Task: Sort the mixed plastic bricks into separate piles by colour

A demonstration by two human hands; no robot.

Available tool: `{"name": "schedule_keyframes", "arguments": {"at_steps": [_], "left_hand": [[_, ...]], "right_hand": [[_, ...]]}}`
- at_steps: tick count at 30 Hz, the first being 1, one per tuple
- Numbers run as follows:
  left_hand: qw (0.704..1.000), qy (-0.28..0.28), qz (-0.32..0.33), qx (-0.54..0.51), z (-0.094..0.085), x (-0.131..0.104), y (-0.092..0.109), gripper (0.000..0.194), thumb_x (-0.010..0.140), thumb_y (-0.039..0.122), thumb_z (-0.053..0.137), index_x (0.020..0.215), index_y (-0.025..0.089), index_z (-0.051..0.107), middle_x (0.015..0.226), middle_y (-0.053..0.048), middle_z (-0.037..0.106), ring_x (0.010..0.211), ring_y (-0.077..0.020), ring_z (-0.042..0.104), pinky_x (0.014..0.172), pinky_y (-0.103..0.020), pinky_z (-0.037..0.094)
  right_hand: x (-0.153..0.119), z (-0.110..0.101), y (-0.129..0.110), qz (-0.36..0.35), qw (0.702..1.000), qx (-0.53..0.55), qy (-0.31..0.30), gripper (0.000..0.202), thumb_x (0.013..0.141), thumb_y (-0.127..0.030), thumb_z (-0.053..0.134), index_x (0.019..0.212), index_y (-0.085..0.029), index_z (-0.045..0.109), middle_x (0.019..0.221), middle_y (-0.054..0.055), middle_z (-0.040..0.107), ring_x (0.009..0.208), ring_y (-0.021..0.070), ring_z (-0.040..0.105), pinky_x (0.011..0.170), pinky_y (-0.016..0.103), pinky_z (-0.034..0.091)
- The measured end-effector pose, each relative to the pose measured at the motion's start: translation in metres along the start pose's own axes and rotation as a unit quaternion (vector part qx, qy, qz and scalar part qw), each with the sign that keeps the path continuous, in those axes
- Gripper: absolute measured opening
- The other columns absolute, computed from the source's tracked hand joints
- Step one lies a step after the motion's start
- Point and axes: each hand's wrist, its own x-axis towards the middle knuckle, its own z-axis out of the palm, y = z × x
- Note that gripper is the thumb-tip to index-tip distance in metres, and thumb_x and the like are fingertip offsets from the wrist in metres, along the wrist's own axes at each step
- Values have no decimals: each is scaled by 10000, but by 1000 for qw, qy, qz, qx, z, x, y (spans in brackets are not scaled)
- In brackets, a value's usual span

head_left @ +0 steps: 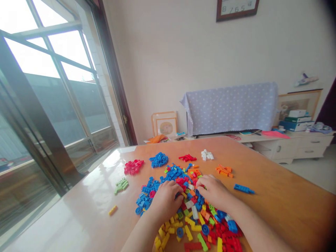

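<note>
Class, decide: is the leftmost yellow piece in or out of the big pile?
Out: bare table separates the yellow piece from the pile.

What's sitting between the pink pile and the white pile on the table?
The head view shows a blue pile, then, farther right, a smaller red pile.

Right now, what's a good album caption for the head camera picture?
Left hand and right hand at a colorful brick heap, one-color piles nearby.

Wall clock (237,10) cut by top edge; forearms (147,224) cut by bottom edge; brick pile (194,212) partly hidden by fingers (176,188)
</note>
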Motion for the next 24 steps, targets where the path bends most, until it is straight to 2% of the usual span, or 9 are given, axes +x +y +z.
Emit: {"name": "schedule_keyframes", "arguments": {"at_steps": [4, 8, 12, 16, 20, 24], "left_hand": [[1000, 16, -17, -9, 1, 1, -2, 216, 898, 192, 558, 1035, 257, 712, 1017, -57, 689, 994, -238, 634, 848, -327, 473], [998, 43, -29, -34, 3, 1, -7, 303, 908, 132, 500, 1117, 245, 688, 1080, -69, 684, 1004, -224, 656, 850, -308, 499], [995, 77, -35, -46, 0, 0, -14, 304, 935, 143, 481, 1141, 252, 677, 1120, -68, 704, 1040, -226, 668, 866, -305, 510], [992, 105, -61, -39, -5, -2, -21, 290, 978, 193, 445, 1147, 248, 674, 1124, -64, 730, 1056, -228, 676, 905, -320, 508], [988, 107, -103, -35, -9, -4, -28, 287, 985, 237, 457, 1159, 247, 685, 1137, -60, 751, 1076, -236, 681, 912, -324, 504], [987, 99, -121, -38, -11, -6, -31, 287, 947, 213, 493, 1128, 249, 713, 1080, -48, 764, 1015, -228, 687, 874, -310, 497]], "right_hand": [[-1, -7, -1, 13, 1000, -14, -2, 189, 898, -265, 533, 773, -243, 673, 883, 27, 699, 921, 209, 590, 802, 301, 398], [-3, -11, -6, 5, 1000, 20, -10, 176, 876, -262, 546, 743, -246, 660, 837, 14, 696, 884, 199, 597, 780, 286, 397], [-5, -14, -8, 18, 999, 51, -4, 197, 897, -300, 524, 819, -266, 701, 862, 11, 706, 864, 196, 614, 780, 288, 414], [-3, -14, 0, 31, 998, 49, 9, 206, 888, -294, 525, 918, -280, 729, 944, 13, 733, 936, 210, 633, 823, 302, 431], [-1, -11, 8, 37, 998, 52, 11, 233, 872, -285, 535, 984, -286, 739, 1002, 16, 744, 958, 209, 647, 847, 304, 443], [-1, -13, 9, 29, 998, 54, 12, 219, 870, -269, 524, 956, -271, 725, 994, 14, 746, 955, 207, 646, 827, 293, 442]]}}
